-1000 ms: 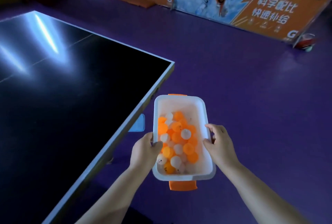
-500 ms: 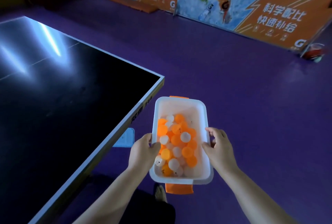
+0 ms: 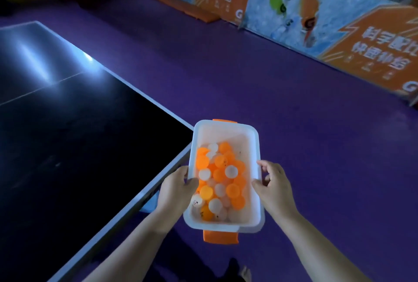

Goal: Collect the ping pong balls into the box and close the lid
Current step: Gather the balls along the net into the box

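You're holding the box (image 3: 226, 135) btwn L hand (image 3: 175, 189) and R hand (image 3: 276, 191), fingers gripping its side walls. Balls (image 3: 219, 175) are lying inside, btwn the fingers. Table (image 3: 67, 146) is sitting left of L fingers, boards (image 3: 339, 32) standing well beyond the fingertips.

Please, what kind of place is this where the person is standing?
Most likely a table tennis hall or club: a dark table tennis table with white lines, a purple sports floor, printed barrier boards along the court's edge, and a box of ping pong balls.
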Available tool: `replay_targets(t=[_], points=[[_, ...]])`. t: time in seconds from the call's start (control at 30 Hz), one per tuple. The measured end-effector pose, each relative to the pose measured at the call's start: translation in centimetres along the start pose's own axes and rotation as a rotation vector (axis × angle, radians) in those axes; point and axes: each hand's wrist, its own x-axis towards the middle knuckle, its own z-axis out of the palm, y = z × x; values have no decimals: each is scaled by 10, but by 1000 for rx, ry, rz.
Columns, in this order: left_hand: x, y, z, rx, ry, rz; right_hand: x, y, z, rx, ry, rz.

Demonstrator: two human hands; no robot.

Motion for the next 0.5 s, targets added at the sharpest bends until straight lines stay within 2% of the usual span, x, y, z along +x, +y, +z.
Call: replay_targets(t=[0.1, 0.27, 0.4, 0.5], points=[[24, 7, 2, -59, 73, -62, 51, -6, 10, 13, -104, -80], [54, 7, 3, -177, 297, -236, 140, -33, 33, 35, -315, -310], [45, 10, 9, -324, 516, -367, 187, -59, 52, 49, -514, -534], [23, 12, 18, -351, 643, -463, 198, -76, 70, 33, -645, -702]])
